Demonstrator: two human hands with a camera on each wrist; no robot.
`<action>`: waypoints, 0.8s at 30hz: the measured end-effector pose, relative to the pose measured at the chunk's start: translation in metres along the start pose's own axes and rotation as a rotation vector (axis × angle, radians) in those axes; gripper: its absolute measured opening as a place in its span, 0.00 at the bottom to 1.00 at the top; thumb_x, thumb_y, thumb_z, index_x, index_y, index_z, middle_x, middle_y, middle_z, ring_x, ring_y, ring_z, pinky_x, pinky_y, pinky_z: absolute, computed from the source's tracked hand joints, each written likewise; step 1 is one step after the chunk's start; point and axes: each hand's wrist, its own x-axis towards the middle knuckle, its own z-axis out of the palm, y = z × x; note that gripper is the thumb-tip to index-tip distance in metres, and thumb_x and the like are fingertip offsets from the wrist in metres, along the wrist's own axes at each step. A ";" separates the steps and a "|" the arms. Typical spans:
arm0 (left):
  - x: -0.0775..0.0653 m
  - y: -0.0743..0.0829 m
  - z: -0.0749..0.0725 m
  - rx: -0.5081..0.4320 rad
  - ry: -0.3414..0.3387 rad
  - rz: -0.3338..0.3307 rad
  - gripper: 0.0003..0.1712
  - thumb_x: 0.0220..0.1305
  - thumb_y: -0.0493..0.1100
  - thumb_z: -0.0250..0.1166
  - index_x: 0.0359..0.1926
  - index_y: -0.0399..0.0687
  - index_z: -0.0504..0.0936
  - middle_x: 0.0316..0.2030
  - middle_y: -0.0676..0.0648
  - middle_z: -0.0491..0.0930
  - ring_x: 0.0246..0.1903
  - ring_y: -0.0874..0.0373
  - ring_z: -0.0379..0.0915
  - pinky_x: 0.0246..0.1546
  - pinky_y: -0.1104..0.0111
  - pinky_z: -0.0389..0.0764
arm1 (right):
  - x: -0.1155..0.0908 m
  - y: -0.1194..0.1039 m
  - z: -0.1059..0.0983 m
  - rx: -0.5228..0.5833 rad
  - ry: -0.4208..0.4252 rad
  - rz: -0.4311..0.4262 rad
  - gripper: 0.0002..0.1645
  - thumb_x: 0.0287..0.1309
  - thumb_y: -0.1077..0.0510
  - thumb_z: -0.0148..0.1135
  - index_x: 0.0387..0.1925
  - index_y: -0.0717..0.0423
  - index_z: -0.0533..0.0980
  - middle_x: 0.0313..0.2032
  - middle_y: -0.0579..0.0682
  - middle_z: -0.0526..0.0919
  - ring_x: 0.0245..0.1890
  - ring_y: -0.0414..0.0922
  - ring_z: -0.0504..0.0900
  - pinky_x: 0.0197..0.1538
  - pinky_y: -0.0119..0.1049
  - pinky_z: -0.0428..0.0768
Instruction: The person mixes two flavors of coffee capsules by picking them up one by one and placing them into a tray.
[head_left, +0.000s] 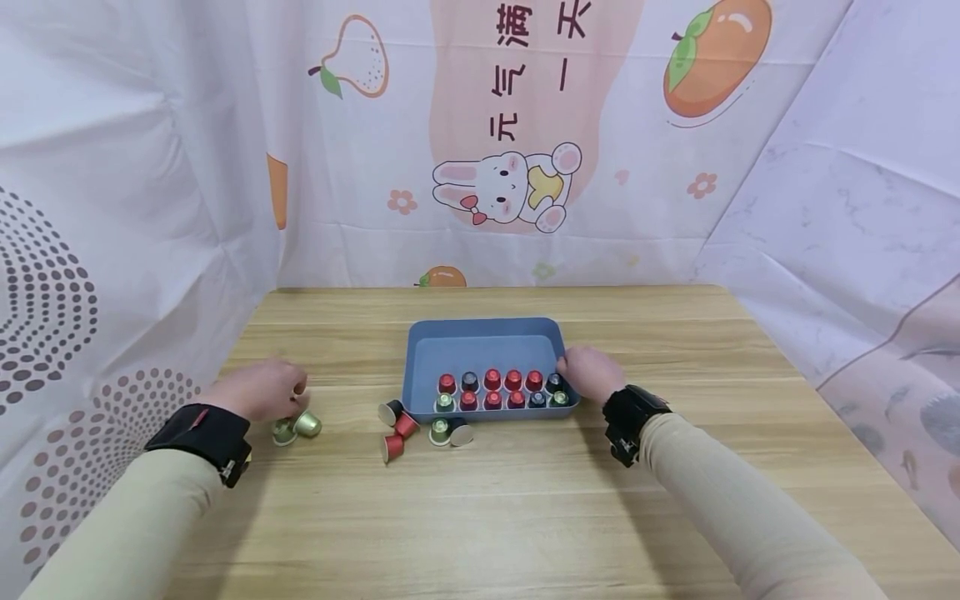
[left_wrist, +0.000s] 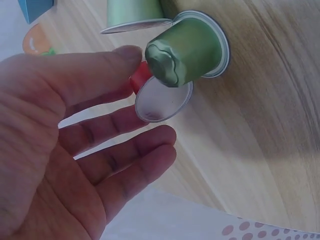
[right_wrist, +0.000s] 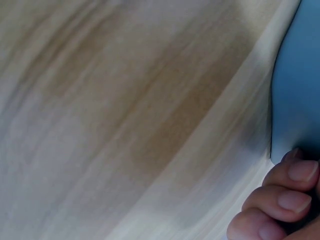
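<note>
In the head view my left hand (head_left: 266,392) is low over the table's left side, beside two green coffee capsules (head_left: 307,423). The left wrist view shows its thumb and fingertips pinching a red coffee capsule (left_wrist: 141,79), silver lid towards the camera; a green capsule (left_wrist: 187,52) partly covers it. My right hand (head_left: 594,375) grips the right edge of a blue tray (head_left: 480,327). Its curled fingers (right_wrist: 294,201) lie against the tray's wall (right_wrist: 300,85) in the right wrist view. Two rows of red, dark and green capsules (head_left: 492,379) stand in the tray's near half.
Left of the tray lie a dark capsule (head_left: 390,412) and two red capsules (head_left: 393,447). A green capsule (head_left: 440,431) and another dark capsule (head_left: 461,432) are before its near wall. Printed cloth (head_left: 345,167) hangs behind and beside the wooden table (head_left: 480,517).
</note>
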 end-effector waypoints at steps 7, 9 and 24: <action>-0.001 -0.002 0.004 -0.033 -0.018 -0.011 0.07 0.56 0.32 0.69 0.30 0.47 0.79 0.28 0.52 0.75 0.27 0.57 0.68 0.30 0.63 0.70 | 0.000 0.001 0.001 0.005 0.000 0.001 0.21 0.69 0.59 0.51 0.17 0.54 0.68 0.23 0.52 0.75 0.23 0.48 0.73 0.32 0.46 0.75; -0.001 -0.003 0.005 -0.043 -0.015 -0.010 0.08 0.55 0.31 0.68 0.30 0.47 0.79 0.28 0.52 0.75 0.27 0.57 0.68 0.30 0.63 0.71 | 0.000 0.001 0.001 0.007 0.004 0.001 0.21 0.69 0.59 0.51 0.17 0.54 0.68 0.23 0.52 0.76 0.23 0.48 0.73 0.32 0.46 0.75; -0.001 0.002 0.008 -0.051 -0.004 0.003 0.15 0.51 0.23 0.61 0.28 0.49 0.78 0.26 0.52 0.72 0.27 0.58 0.66 0.29 0.65 0.70 | 0.001 0.002 0.001 0.006 0.009 -0.001 0.21 0.69 0.59 0.50 0.17 0.54 0.67 0.23 0.53 0.76 0.23 0.49 0.73 0.33 0.49 0.77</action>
